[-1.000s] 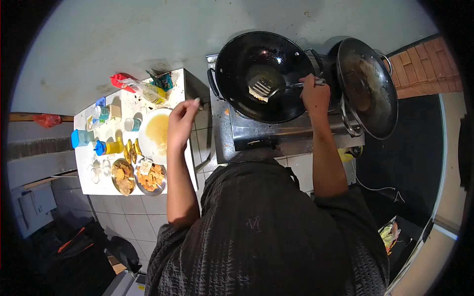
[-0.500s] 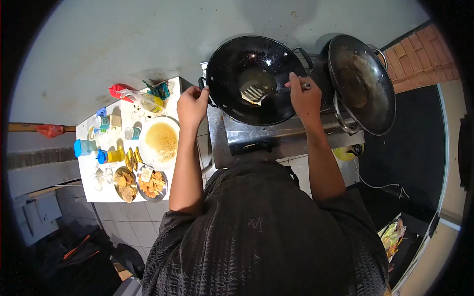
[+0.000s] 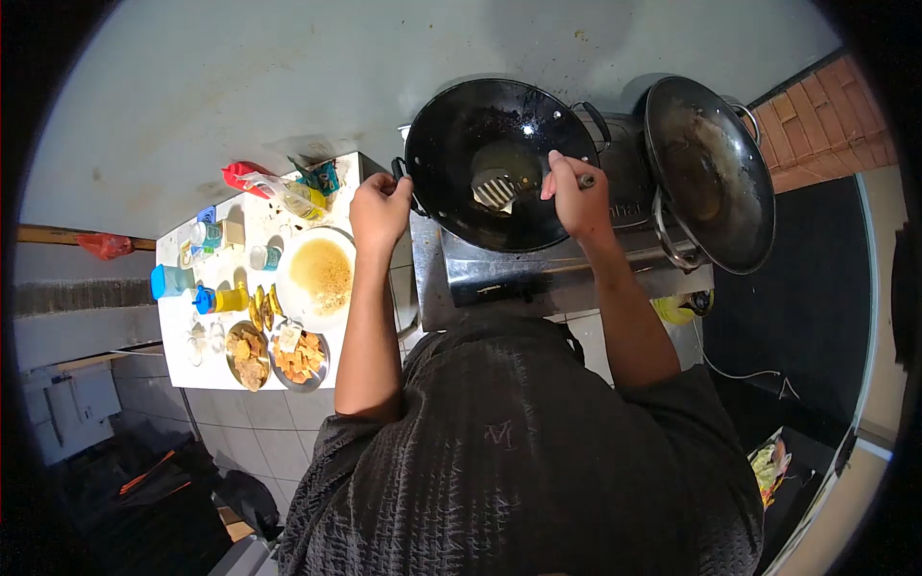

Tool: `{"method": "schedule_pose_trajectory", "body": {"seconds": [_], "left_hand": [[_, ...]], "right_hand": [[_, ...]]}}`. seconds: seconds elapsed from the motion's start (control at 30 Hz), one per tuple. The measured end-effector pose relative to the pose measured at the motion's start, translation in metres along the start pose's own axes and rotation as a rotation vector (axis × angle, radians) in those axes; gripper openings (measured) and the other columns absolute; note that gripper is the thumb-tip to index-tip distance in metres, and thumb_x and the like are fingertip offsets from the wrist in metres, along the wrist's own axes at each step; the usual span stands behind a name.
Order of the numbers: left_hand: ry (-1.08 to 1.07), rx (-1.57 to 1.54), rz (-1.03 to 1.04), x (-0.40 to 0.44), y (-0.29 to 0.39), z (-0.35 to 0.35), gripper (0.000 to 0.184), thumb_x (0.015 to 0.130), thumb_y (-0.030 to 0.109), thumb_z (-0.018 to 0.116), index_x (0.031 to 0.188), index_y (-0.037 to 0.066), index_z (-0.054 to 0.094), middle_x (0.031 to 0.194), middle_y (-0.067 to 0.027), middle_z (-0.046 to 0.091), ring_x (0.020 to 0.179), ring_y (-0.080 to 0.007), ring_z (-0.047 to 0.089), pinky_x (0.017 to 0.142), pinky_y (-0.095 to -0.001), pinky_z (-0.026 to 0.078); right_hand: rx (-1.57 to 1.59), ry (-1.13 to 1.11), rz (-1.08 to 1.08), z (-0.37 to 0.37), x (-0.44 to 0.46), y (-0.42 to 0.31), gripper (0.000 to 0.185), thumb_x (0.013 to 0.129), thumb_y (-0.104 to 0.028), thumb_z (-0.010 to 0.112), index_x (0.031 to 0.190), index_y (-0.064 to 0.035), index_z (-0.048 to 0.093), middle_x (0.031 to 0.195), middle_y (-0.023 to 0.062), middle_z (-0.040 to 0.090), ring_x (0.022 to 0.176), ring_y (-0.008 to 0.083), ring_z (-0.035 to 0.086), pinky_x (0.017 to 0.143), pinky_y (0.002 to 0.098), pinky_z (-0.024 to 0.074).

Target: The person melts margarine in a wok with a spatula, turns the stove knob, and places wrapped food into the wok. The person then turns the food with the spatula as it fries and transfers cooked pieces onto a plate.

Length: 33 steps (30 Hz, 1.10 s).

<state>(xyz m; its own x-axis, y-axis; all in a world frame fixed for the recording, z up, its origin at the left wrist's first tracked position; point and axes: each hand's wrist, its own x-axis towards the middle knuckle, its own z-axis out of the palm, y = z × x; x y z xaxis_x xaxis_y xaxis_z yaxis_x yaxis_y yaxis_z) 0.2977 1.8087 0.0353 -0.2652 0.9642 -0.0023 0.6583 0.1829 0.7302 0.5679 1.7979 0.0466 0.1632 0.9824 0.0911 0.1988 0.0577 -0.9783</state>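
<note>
A black wok [image 3: 451, 130] sits tilted on the stove, with a small pool of oil at its bottom. My left hand [image 3: 381, 211] is closed around its left loop handle [image 3: 399, 171]. In my right hand [image 3: 579, 197], over the wok's right side, is the grip of a slotted spatula [image 3: 495, 190]. The spatula's head rests low in the wok, over a pale piece of food that it mostly covers; the kind cannot be made out.
To the right, a second wok [image 3: 711, 182] leans beside the steel stove [image 3: 519, 283]. On the left, a white table [image 3: 206, 370] bears a plate of batter-like liquid [image 3: 322, 278], two plates of fried pieces [image 3: 298, 360], bananas [image 3: 264, 305], bottles and jars.
My right hand has shifted slightly left with the spatula, and its fingers have turned. Less of the pale food shows around the spatula head. My left hand stays on the wok handle.
</note>
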Motion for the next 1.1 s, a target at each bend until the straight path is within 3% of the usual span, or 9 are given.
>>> {"method": "schedule_pose_trajectory", "body": {"seconds": [0.4, 0.47, 1.1], "left_hand": [[-0.013, -0.042, -0.120, 0.001, 0.006, -0.001, 0.035, 0.079, 0.031, 0.068, 0.087, -0.003, 0.069, 0.072, -0.0155, 0.069, 0.069, -0.0262, 0.068, 0.069, -0.0343, 0.052], [-0.031, -0.026, -0.113, 0.003, 0.005, 0.000, 0.034, 0.079, 0.030, 0.068, 0.086, -0.003, 0.070, 0.070, -0.0154, 0.068, 0.067, -0.0255, 0.068, 0.069, -0.0340, 0.051], [-0.024, -0.036, -0.145, 0.003, 0.008, -0.002, 0.037, 0.077, 0.031, 0.067, 0.087, -0.004, 0.070, 0.073, -0.0190, 0.069, 0.071, -0.0292, 0.069, 0.072, -0.0350, 0.052]], "right_hand": [[0.066, 0.053, 0.056, 0.009, -0.006, 0.010, 0.040, 0.092, -0.018, 0.051, 0.056, -0.0011, 0.054, 0.051, 0.0021, 0.051, 0.049, 0.0112, 0.046, 0.052, 0.0304, 0.0362], [0.042, 0.064, 0.064, 0.009, -0.004, 0.007, 0.041, 0.094, -0.010, 0.049, 0.054, -0.0021, 0.048, 0.053, 0.0041, 0.050, 0.052, 0.0113, 0.048, 0.053, 0.0275, 0.0386], [0.036, 0.074, 0.094, 0.010, -0.011, 0.007, 0.039, 0.093, -0.012, 0.051, 0.056, -0.0026, 0.052, 0.054, 0.0024, 0.051, 0.051, 0.0092, 0.047, 0.052, 0.0259, 0.0372]]}}
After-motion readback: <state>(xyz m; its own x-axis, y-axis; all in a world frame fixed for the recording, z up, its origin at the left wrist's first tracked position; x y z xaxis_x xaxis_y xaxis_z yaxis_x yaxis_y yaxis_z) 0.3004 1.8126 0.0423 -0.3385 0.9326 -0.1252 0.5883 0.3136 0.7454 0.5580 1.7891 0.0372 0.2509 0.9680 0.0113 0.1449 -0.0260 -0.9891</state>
